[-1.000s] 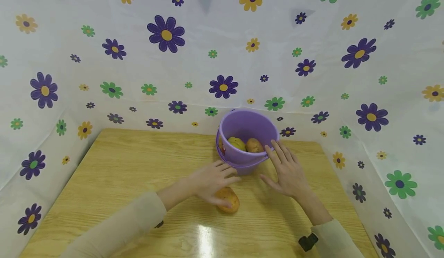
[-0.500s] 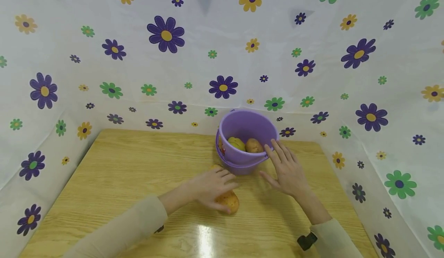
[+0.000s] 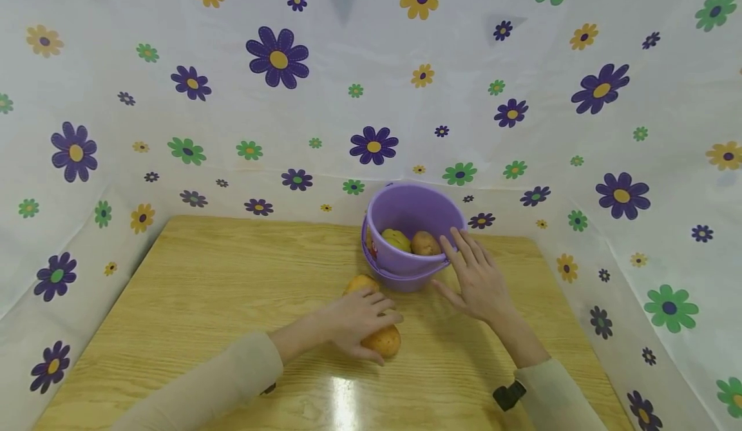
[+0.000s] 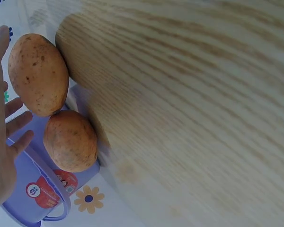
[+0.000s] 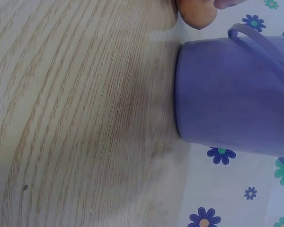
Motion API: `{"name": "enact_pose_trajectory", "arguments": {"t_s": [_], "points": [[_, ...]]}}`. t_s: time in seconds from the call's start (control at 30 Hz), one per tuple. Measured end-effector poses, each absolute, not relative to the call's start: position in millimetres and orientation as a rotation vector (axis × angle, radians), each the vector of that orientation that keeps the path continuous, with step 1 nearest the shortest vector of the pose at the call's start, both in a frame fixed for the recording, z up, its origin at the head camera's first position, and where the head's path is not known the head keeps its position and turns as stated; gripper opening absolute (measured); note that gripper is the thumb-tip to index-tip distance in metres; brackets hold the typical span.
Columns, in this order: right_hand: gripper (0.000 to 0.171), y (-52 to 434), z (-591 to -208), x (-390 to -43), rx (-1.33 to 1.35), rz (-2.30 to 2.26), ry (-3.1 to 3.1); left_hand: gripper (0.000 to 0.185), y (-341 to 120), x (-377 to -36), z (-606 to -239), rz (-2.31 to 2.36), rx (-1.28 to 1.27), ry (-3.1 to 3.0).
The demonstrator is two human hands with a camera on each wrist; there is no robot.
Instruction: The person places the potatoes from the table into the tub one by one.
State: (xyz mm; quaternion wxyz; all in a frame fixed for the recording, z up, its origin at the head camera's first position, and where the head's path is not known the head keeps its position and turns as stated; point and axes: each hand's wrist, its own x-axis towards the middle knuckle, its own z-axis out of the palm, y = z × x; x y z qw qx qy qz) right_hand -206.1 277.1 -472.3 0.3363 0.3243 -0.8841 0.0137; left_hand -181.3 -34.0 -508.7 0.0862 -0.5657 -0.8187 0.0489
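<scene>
Two potatoes lie on the wooden table in front of a purple bucket (image 3: 406, 268). The nearer potato (image 3: 385, 342) is partly covered by my left hand (image 3: 358, 323) in the head view, and the farther potato (image 3: 361, 283) shows past its fingers. In the left wrist view, the larger potato (image 4: 38, 74) touches the smaller potato (image 4: 70, 141), and the left hand's fingers (image 4: 20, 124) are spread beside them. My right hand (image 3: 480, 289) has straight fingers at the bucket's right rim. Inside the bucket are a yellow-green fruit (image 3: 396, 239) and another potato (image 3: 426, 244).
The bucket's handle (image 5: 262, 41) hangs down along its front. A white cloth with printed flowers (image 3: 324, 109) closes off the back and both sides of the table (image 3: 232, 276).
My left hand has drawn back slightly toward the table's near side. The farther potato, hidden behind it a second ago, now shows. The right hand has hardly moved at the bucket.
</scene>
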Motion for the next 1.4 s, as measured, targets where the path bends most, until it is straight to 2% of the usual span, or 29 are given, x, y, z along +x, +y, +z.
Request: {"name": "enact_pose_trajectory", "arguments": {"t_s": [0.43,0.67,1.07,1.4], "points": [[0.087,277,-473,-206,0.828,0.011,-2.319,0.088,-31,-177,-518,0.194,-1.695,-2.445],[0.093,275,-473,-206,0.805,-0.010,-2.323,0.089,-29,-176,-523,0.255,-1.705,-2.428],[0.088,277,-474,-207,0.821,0.005,-2.330,0.088,-30,-177,-530,0.294,-1.711,-2.433],[0.089,276,-474,-207,0.819,0.017,-2.329,0.074,-28,-176,-534,0.318,-1.686,-2.369]]}}
